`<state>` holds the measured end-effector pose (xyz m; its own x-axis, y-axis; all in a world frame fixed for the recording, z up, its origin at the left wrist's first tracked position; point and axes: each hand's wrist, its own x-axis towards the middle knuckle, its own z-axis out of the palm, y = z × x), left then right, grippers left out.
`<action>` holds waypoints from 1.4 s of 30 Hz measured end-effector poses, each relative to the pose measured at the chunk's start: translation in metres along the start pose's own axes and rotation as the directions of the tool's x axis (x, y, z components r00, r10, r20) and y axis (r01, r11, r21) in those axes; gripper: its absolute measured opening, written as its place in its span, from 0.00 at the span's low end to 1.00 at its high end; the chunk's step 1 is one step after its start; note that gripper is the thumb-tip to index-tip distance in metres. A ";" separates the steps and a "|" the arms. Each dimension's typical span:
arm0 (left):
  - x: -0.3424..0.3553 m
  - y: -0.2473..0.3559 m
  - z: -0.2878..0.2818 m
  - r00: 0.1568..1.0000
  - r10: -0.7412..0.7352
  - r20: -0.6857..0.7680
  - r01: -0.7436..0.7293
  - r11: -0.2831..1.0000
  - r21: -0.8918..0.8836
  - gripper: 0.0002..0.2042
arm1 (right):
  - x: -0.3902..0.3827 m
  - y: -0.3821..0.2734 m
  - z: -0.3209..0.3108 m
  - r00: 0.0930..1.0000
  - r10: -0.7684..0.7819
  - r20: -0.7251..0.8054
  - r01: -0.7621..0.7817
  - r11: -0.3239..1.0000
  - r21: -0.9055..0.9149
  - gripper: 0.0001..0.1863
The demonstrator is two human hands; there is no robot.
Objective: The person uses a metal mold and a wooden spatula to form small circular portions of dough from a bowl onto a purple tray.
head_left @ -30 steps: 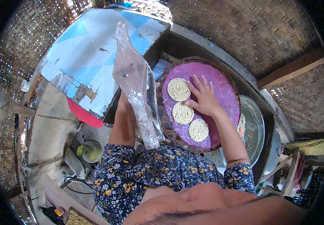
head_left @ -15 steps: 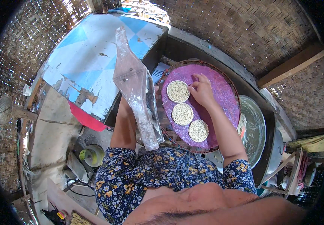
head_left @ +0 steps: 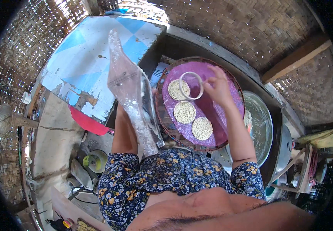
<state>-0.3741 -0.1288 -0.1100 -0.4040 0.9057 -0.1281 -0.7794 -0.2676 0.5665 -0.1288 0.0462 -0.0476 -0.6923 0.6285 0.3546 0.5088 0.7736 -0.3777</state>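
Note:
In my right hand [head_left: 216, 85] is a pale ring mould [head_left: 200, 90], pinched and raised over a purple sheet [head_left: 224, 123] on a round woven tray [head_left: 161, 123]. Three discs of fine noodle-like strands lie on the sheet: upper [head_left: 176, 89], middle [head_left: 184, 112] and lower [head_left: 202, 128]. My left hand [head_left: 154, 92], mostly hidden, grips a long, powder-smeared wooden press [head_left: 123, 87] from behind, left of the tray.
A peeling blue-and-white board [head_left: 78, 54] covers the upper left, a red piece [head_left: 87, 119] below it. A large metal basin [head_left: 262, 127] sits right of the tray. Woven walls [head_left: 228, 23] and a wooden beam [head_left: 293, 59] surround the workspace. A green container [head_left: 95, 161] stands low left.
My right hand has lifted the ring off the upper disc and moved it slightly right, leaving that disc on the sheet. The press and tray appear shifted slightly left in view.

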 end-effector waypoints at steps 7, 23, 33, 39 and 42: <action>0.017 0.013 -0.047 0.953 0.061 0.296 -0.195 0.871 0.450 0.25 | -0.084 0.049 -0.056 0.992 0.111 0.055 -0.104 0.988 -0.114 0.08; -0.052 -0.030 0.074 0.998 0.038 0.049 -0.056 0.898 0.437 0.21 | -0.137 0.072 -0.039 0.959 0.236 0.156 -0.200 0.956 -0.214 0.11; -0.063 -0.092 0.140 0.879 0.268 0.395 -0.435 0.109 0.894 0.14 | -0.173 -0.014 -0.066 0.930 0.047 0.365 -0.342 0.475 0.811 0.33; -0.042 -0.109 0.163 0.782 -0.240 0.575 -0.508 0.289 0.812 0.27 | -0.189 -0.011 -0.095 0.815 0.009 0.579 -0.577 -0.077 0.813 0.32; -0.006 -0.106 0.176 0.503 -0.143 0.852 0.192 0.980 0.051 0.31 | -0.201 0.002 -0.104 0.776 0.097 0.624 -0.604 -0.175 0.778 0.30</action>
<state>-0.2055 -0.0480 -0.0260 0.3161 0.7743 0.5483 -0.8170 -0.0716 0.5722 0.0649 -0.0699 -0.0306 -0.8067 0.5119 -0.2952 -0.0688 -0.5775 -0.8135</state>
